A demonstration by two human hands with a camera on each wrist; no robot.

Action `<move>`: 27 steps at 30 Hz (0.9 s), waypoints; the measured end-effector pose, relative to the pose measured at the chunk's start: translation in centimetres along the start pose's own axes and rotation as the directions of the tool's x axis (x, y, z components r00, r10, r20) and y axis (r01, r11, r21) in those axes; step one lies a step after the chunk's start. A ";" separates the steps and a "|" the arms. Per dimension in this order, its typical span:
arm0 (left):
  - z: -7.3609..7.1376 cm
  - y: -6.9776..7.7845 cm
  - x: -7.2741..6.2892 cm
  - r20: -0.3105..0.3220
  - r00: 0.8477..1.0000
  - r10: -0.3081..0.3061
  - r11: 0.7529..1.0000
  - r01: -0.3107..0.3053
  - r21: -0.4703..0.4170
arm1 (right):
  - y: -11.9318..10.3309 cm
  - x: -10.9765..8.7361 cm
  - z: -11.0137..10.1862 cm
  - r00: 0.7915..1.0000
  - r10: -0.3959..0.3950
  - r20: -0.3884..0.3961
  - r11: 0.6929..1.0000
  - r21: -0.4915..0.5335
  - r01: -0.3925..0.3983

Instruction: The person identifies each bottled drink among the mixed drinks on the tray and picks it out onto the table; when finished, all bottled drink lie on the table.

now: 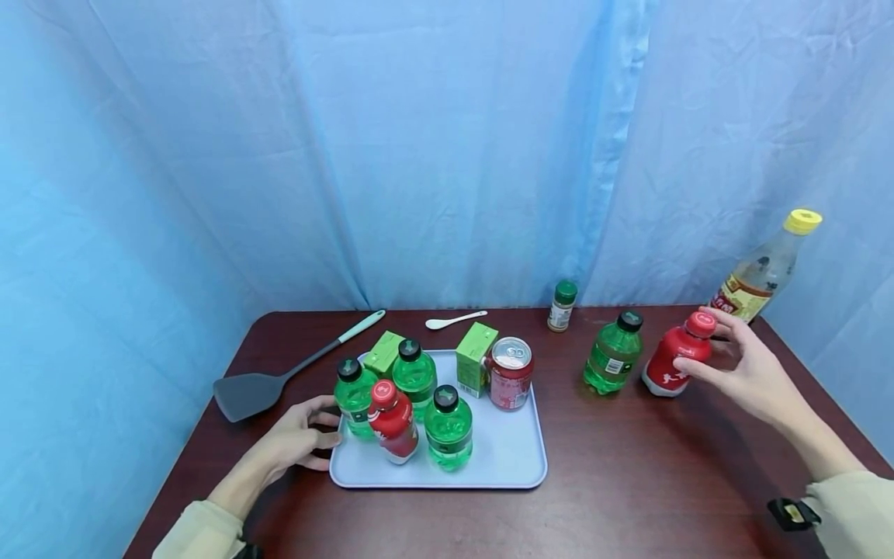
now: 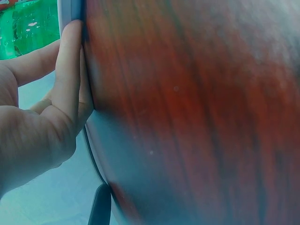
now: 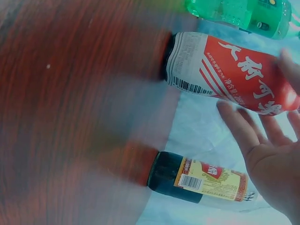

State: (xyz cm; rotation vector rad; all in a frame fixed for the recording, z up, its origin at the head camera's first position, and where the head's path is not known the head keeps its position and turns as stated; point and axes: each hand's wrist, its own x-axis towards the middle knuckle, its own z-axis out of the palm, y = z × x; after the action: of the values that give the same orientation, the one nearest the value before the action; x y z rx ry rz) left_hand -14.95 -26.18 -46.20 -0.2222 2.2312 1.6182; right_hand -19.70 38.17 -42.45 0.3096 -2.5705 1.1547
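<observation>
My left hand [image 1: 300, 437] rests at the left rim of a pale tray [image 1: 503, 458], fingers fairly straight against its edge. The tray carries several green soda bottles [image 1: 449, 428], a red bottle [image 1: 394, 423], two green cartons [image 1: 477, 359] and a red can [image 1: 511, 374]. At the right, my right hand [image 1: 750, 373] stands around another red bottle [image 1: 673, 359], thumb on the near side and fingers by its cap. The right wrist view shows that bottle [image 3: 234, 70] upright on the table, with the fingers loosely extended beside it.
Left of the bottle by my right hand stands a green bottle [image 1: 613, 355]. Behind that hand is a tall yellow-capped bottle [image 1: 757, 276]. A spice jar [image 1: 562, 307], a white spoon [image 1: 455, 320] and a grey spatula [image 1: 251, 394] lie or stand toward the back and left, before blue curtains.
</observation>
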 end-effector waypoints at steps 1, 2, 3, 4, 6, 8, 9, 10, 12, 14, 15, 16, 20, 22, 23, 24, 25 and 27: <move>0.0 0.0 0.0 0.000 1.000 0.000 1.000 0.000 -0.002 | -0.1 0.0 0.0 1.000 -0.011 -0.006 1.000 0.022 0.011; 0.0 0.0 0.0 0.002 1.000 -0.002 1.000 0.002 -0.002 | -0.3 0.0 -0.1 1.000 -0.017 -0.014 0.999 0.038 0.017; 0.0 0.0 0.0 0.001 1.000 -0.006 1.000 0.006 -0.001 | -0.6 0.0 -0.1 0.999 -0.020 -0.026 0.999 0.050 0.021; 0.0 -0.1 0.0 0.001 1.000 -0.009 1.000 0.009 0.001 | -1.0 -0.1 -0.1 0.999 -0.019 -0.040 0.999 0.050 0.021; -0.1 -0.1 0.0 -0.002 1.000 -0.021 1.000 0.021 0.001 | -2.2 -0.4 0.1 0.997 -0.022 -0.075 0.999 0.037 0.025; -0.2 -0.2 0.0 -0.006 0.999 -0.031 1.000 0.032 0.001 | -3.9 -0.7 0.5 0.992 -0.053 -0.117 0.998 0.035 0.057; -0.2 -0.2 0.0 -0.006 0.999 -0.031 1.000 0.031 0.001 | -4.9 -0.9 0.7 0.987 -0.085 -0.139 0.995 0.042 0.092; -0.2 -0.2 0.0 -0.005 1.000 -0.029 1.000 0.029 0.001 | -6.0 -1.1 1.0 0.979 -0.123 -0.160 0.990 0.051 0.132; -0.2 -0.3 0.0 0.001 1.000 -0.020 1.000 0.020 0.001 | -8.3 -1.6 1.5 0.957 -0.214 -0.195 0.970 0.072 0.232; -0.2 -0.3 0.0 0.003 1.000 -0.011 1.000 0.011 0.000 | -10.4 -1.9 2.1 0.923 -0.314 -0.225 0.933 0.108 0.343; -0.1 -0.3 0.0 0.005 1.000 -0.006 1.000 0.006 -0.001 | -11.4 -2.0 2.5 0.902 -0.362 -0.237 0.910 0.122 0.397; -0.1 -0.3 0.0 0.006 1.000 -0.001 1.000 0.001 -0.001 | -12.2 -2.1 2.9 0.883 -0.400 -0.245 0.886 0.142 0.441; -0.1 -0.1 -0.1 0.006 1.000 0.003 1.000 -0.002 -0.004 | -14.2 -2.2 4.7 0.816 -0.522 -0.247 0.766 0.284 0.576; -0.1 -0.1 -0.1 0.006 1.000 0.001 1.000 -0.001 -0.005 | -14.9 -2.4 5.6 0.812 -0.543 -0.215 0.725 0.369 0.582; -0.1 0.0 -0.1 0.008 1.000 0.002 1.000 -0.002 -0.005 | -15.2 -2.4 5.9 0.816 -0.546 -0.191 0.712 0.408 0.572; -0.1 0.0 -0.1 0.008 1.000 0.002 1.000 -0.002 -0.005 | -15.6 -2.5 6.2 0.823 -0.544 -0.165 0.705 0.441 0.555; -0.1 0.0 0.0 0.010 1.000 0.004 1.000 -0.003 -0.005 | -15.9 -2.6 6.5 0.831 -0.538 -0.138 0.707 0.463 0.535; -0.1 0.0 0.0 0.011 1.000 0.005 1.000 -0.005 -0.005 | -16.6 -2.7 7.1 0.841 -0.533 -0.091 0.709 0.494 0.503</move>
State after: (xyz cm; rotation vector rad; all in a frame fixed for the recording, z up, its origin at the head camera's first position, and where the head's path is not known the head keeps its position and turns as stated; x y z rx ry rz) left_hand -14.94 -26.24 -46.21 -0.2088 2.2210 1.6239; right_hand -13.21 22.19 -36.44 1.1246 -1.9510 1.5590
